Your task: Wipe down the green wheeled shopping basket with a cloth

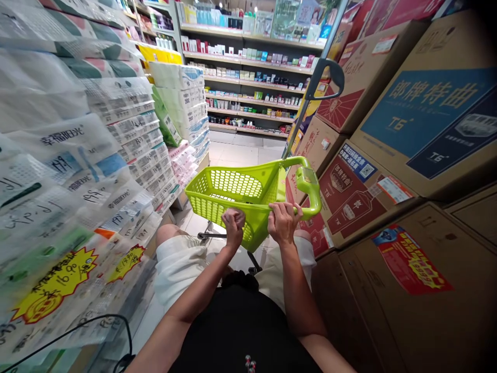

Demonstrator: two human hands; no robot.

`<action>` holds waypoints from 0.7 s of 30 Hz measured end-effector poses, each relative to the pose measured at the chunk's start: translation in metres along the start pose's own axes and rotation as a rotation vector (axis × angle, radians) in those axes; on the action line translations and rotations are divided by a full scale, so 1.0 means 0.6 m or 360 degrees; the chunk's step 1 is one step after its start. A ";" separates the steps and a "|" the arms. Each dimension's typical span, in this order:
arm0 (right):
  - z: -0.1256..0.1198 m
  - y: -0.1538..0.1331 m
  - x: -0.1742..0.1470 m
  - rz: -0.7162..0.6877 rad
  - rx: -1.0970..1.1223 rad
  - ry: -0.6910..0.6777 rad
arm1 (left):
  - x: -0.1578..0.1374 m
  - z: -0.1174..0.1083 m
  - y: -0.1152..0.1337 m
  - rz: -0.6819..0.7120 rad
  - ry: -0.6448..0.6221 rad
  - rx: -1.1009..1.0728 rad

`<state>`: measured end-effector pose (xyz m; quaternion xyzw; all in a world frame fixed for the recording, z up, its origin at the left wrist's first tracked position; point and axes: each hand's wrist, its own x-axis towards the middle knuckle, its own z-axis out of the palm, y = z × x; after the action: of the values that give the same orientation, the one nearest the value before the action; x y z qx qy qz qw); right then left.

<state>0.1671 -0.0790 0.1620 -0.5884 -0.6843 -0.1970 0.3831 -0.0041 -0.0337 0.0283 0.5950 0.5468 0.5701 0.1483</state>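
A lime-green plastic shopping cart (252,235) with a perforated basket stands just in front of my knees, turned so its looped handle is at the right. My right hand (283,221) is closed over the near top rim, close to the handle. My left hand (234,224) is curled like a fist against the basket's near side, just below the rim. It is slightly blurred, and whatever its fingers hold, if anything, is hidden. Under the basket, parts of the dark wheeled frame (212,235) show. Through the holes, no goods can be made out in the basket.
Stacked tissue packs (128,140) with price signs line the left side. Cardboard cartons (423,109) are piled along the right. A grey pole with a loop handle (326,80) leans behind the cart. Shelves of boxed goods (252,72) stand across the tiled floor (236,147).
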 end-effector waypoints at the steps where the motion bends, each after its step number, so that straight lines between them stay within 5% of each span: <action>1: 0.000 -0.001 0.000 0.0006 -0.0006 0.0007 | -0.016 0.005 -0.006 0.0054 -0.0061 -0.0010; 6: 0.001 0.002 0.001 -0.0013 0.0006 0.0034 | -0.094 0.036 -0.013 0.0320 -0.0298 -0.0106; 14: 0.004 0.005 0.001 -0.0008 0.0013 0.0014 | -0.049 0.036 -0.013 0.0197 -0.0031 -0.0025; 21: 0.002 0.000 0.004 0.0009 0.0022 -0.0001 | -0.065 0.027 -0.053 0.0164 -0.0139 -0.0118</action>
<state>0.1669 -0.0767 0.1630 -0.5877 -0.6842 -0.1909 0.3874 0.0038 -0.0471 -0.0221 0.6408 0.4870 0.5703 0.1644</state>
